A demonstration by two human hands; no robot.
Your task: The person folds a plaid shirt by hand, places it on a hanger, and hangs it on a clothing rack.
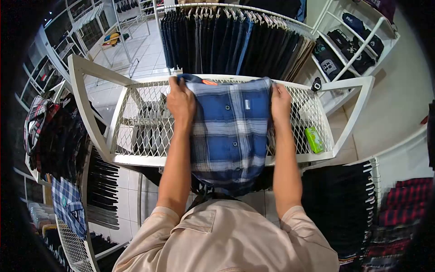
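A blue, white and grey plaid shirt (231, 131) lies partly folded over a white mesh rack top (122, 118), its lower part hanging past the near edge toward my body. Dark buttons run down its front, and a small pale label sits near the top right. My left hand (181, 104) grips the shirt's upper left side, fingers curled at the collar end, where a bit of orange shows. On the opposite side, my right hand (281, 102) pinches the upper right edge of the cloth. Its fingertips are slightly blurred.
A green packet (314, 139) lies on the mesh at right, and a small black object (316, 84) sits by the back right corner. Behind hangs a rail of trousers (226, 41). Plaid shirts (68, 204) are at left, dark garments (337, 204) at right. Raised white frames (358, 113) flank the rack.
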